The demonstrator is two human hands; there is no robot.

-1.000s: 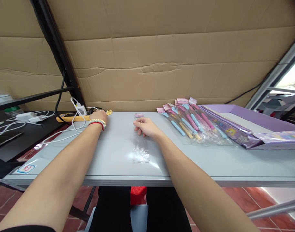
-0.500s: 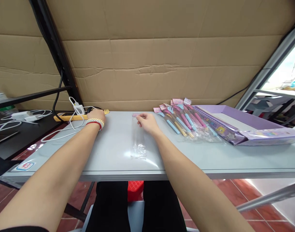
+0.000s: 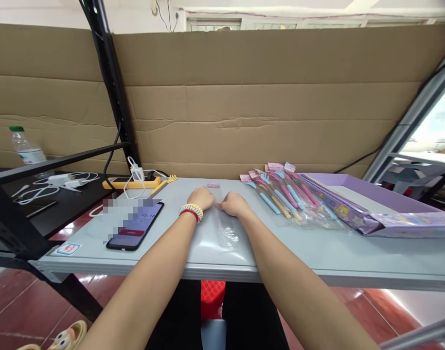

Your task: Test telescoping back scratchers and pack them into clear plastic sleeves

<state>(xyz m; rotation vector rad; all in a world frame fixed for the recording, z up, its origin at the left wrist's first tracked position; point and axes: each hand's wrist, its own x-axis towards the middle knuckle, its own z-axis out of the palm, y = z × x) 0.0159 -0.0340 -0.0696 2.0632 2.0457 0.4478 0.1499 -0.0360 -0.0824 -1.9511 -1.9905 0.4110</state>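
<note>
A flat clear plastic bag (image 3: 227,234) with a pink header strip (image 3: 213,185) lies lengthwise on the table in front of me. My left hand (image 3: 201,198), wearing beaded bracelets, is at its left edge near the top, fingers curled closed on it. From the right side, my right hand (image 3: 232,203) pinches the bag's other edge just below the header. Left of my left hand, a yellow fork-ended stick (image 3: 164,185) lies on the table, untouched. To the right is a pile of bagged fork-ended sticks (image 3: 280,192) with blue, pink and yellow handles.
A phone (image 3: 136,226) lies at the table's left, near a yellow power strip (image 3: 131,183) with a white charger and cable. On the right stands an open purple box (image 3: 375,228). A cardboard wall (image 3: 244,107) closes off the back.
My left hand has moved right, from beside the yellow fork-ended stick to the plastic bag, uncovering the phone. My right hand stays at the bag. The view has tilted up.
</note>
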